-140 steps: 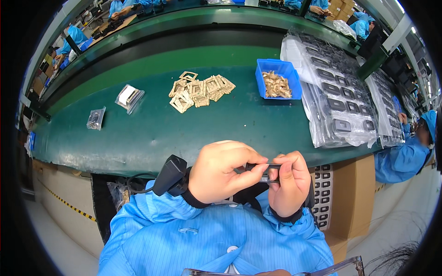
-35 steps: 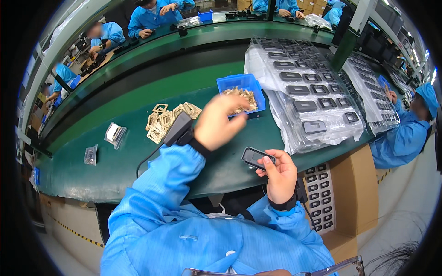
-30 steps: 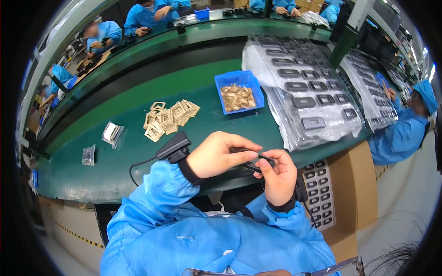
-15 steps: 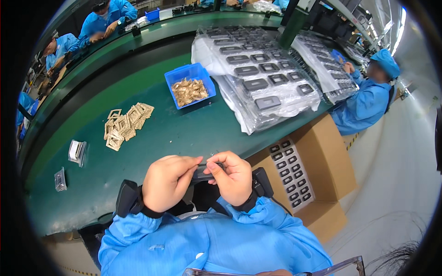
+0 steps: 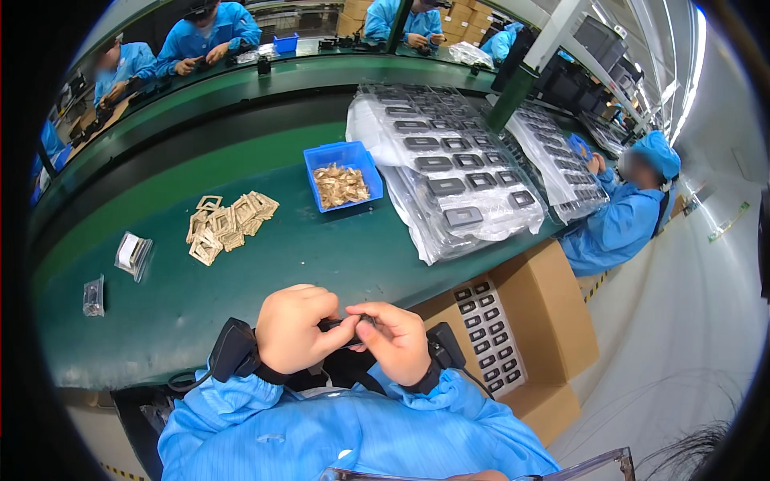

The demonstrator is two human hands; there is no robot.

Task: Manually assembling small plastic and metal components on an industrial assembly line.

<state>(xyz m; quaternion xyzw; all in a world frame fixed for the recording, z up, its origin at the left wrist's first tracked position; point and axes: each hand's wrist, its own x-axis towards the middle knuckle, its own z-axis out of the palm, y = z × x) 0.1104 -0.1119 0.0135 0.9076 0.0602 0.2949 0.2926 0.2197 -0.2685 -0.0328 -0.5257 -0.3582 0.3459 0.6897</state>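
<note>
Close to my body, at the near edge of the green table, both hands are closed on one small dark plastic part, mostly covered by fingers. It looks like a black frame point(image 5: 328, 325). My left hand point(image 5: 293, 330) grips its left end with thumb and bent fingers. On the other end, my right hand point(image 5: 397, 341) pinches with thumb and index finger. Beyond them lies a loose pile of gold-coloured rectangular frames point(image 5: 228, 227). A blue bin point(image 5: 346, 152) holds crumpled gold-coloured pieces.
Stacked clear trays of black frames point(image 5: 457, 188) cover the table's right. An open cardboard box point(image 5: 553, 321) beside me holds a tray of dark parts point(image 5: 489, 337). Two small clear bags point(image 5: 133, 255) lie at left. A co-worker point(image 5: 630, 208) sits at right; others work across the table.
The whole view has shifted, so the table things sit lower. My hands have turned around the dark part, which now shows less between the fingers.
</note>
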